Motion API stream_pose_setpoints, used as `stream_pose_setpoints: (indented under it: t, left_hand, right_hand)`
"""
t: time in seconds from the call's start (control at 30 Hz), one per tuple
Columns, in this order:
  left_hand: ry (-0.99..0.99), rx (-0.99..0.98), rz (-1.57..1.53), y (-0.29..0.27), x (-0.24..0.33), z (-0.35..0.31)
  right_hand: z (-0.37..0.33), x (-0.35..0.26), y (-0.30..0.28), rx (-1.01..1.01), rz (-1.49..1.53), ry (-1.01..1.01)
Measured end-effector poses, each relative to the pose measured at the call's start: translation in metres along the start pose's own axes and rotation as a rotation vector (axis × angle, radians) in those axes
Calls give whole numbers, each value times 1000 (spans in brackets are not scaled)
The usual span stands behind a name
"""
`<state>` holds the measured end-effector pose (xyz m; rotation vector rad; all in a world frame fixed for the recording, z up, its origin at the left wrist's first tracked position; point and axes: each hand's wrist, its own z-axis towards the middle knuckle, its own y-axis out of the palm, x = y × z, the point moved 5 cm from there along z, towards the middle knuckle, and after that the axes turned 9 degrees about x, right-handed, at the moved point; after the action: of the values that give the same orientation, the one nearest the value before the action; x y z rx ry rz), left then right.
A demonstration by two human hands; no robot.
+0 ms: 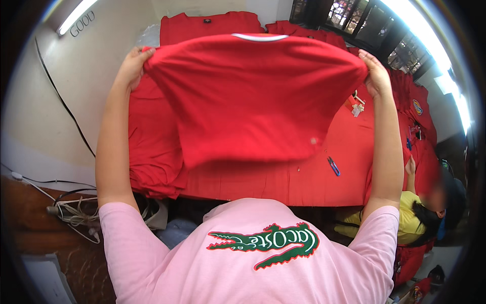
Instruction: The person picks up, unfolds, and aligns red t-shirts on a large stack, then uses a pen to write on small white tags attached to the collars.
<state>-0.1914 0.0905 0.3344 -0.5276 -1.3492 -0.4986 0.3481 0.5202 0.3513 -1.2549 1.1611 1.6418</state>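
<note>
A red T-shirt [253,96] with a white band inside its neckline is stretched wide over the table, its lower edge hanging loose and slightly blurred. My left hand [133,67] pinches one upper corner of it, and my right hand [375,71] grips the opposite corner. Both arms reach forward, raised above the red-covered table [243,185]. On that surface, below the shirt's right side, lies a pair of blue thread snips [333,166]. A few small tags [358,108] rest close to my right wrist.
Piled red garments [152,137] lie along the table's left side, with another red shirt [210,26] at the back. A co-worker in a yellow top [412,218] sits at the right beside more red clothing [417,109]. Tangled cables [81,215] lie at the lower left.
</note>
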Motion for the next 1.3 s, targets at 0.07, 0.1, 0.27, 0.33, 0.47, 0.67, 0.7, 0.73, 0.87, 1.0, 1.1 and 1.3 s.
stream_pose_setpoints:
  t: [0.07,0.1,0.27,0.33,0.47,0.67,0.7,0.73,0.87,1.0,1.1,1.3]
  left_hand:
    - [75,141,11,8,18,-6]
    - [111,217,20,9,32,-13]
    - [278,228,430,-2,19,-77]
    - [258,201,454,-2,-27,-105]
    - [-112,29,177,6,-141,-206]
    - [-459,-63,286,-19,-290,-320]
    - [-459,-27,281,-17,-293,-324]
    - [-465,-34,312,-13,-285,-323]
    - [-523,-97,501,-14,-240,-317]
    - [-491,-213,901,-14,-238,-313]
    - [-143,-163,1248,48,-217,-301]
    - [265,-414,1053,204,-282,-306]
  right_hand:
    - [1,-11,-8,19,25,-11]
    - [-8,-17,-11,16,-48,-25]
    - [-72,26,-36,-41,-118,21]
    - [-111,58,-56,-6,-129,51]
    - [-199,154,-106,48,-260,231]
    - [-295,289,-160,41,-517,411]
    - [-304,296,-167,43,-593,445]
    - [-307,297,-171,43,-589,459]
    - [-305,267,-167,30,-495,521]
    - [-300,273,-182,-109,-899,422]
    - [-292,267,-133,-165,-1332,-46]
    - [-287,327,16,-477,-1245,-432]
